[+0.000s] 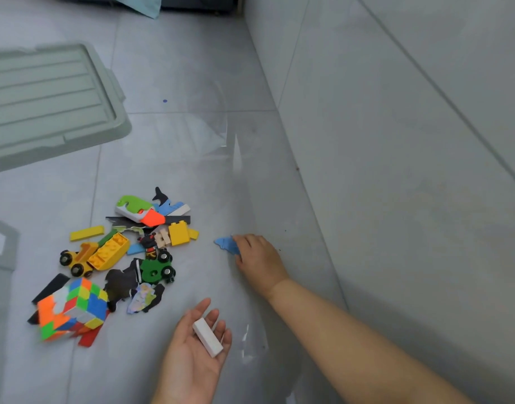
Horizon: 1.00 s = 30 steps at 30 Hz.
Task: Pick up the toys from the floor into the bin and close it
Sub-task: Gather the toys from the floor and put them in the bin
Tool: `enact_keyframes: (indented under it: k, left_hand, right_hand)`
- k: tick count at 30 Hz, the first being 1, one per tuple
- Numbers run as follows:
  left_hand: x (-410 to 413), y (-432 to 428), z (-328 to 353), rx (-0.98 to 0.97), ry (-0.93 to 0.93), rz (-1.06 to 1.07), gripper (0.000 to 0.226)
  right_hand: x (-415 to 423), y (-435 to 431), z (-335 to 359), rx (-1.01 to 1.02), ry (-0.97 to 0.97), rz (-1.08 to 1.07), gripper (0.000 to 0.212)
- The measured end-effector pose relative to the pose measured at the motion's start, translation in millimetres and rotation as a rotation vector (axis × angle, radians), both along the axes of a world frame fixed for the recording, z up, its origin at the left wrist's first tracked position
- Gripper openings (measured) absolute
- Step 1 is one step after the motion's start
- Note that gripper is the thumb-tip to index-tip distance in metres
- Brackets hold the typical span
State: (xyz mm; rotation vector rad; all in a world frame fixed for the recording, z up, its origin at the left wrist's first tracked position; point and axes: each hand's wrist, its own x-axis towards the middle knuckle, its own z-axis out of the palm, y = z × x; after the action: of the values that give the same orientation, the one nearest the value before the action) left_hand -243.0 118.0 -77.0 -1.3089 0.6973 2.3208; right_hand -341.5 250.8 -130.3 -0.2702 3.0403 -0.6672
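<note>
Left hand (188,355) carries white block (208,341); right hand (259,259) grips blue piece (225,244).

Right hand (257,258) pinches blue piece (226,244) on floor (192,141); left hand (196,345) palm-up carries white block (208,337).

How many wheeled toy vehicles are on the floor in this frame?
2. The yellow truck is on the left; the green car lies just right of it, slightly nearer the camera. Overlapping toys could hide more.
</note>
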Motion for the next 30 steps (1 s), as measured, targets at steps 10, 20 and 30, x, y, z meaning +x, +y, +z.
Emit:
enact_keyframes:
  k: [10,20,30]
  left_hand:
    - [29.9,-59.3,9.8,0.016,0.061,0.136,0.038]
    - [59.0,-87.6,14.5,0.034,0.095,0.175,0.041]
    - [77.1,-95.0,23.6,0.051,0.125,0.125,0.042]
  right_hand:
    - [9.0,5.0,9.1,0.090,-0.125,-0.240,0.022]
    - [31.5,-38.7,4.7,-0.041,-0.308,-0.123,0.066]
    - [79.2,-33.0,1.5,-0.452,-0.254,-0.401,0.063]
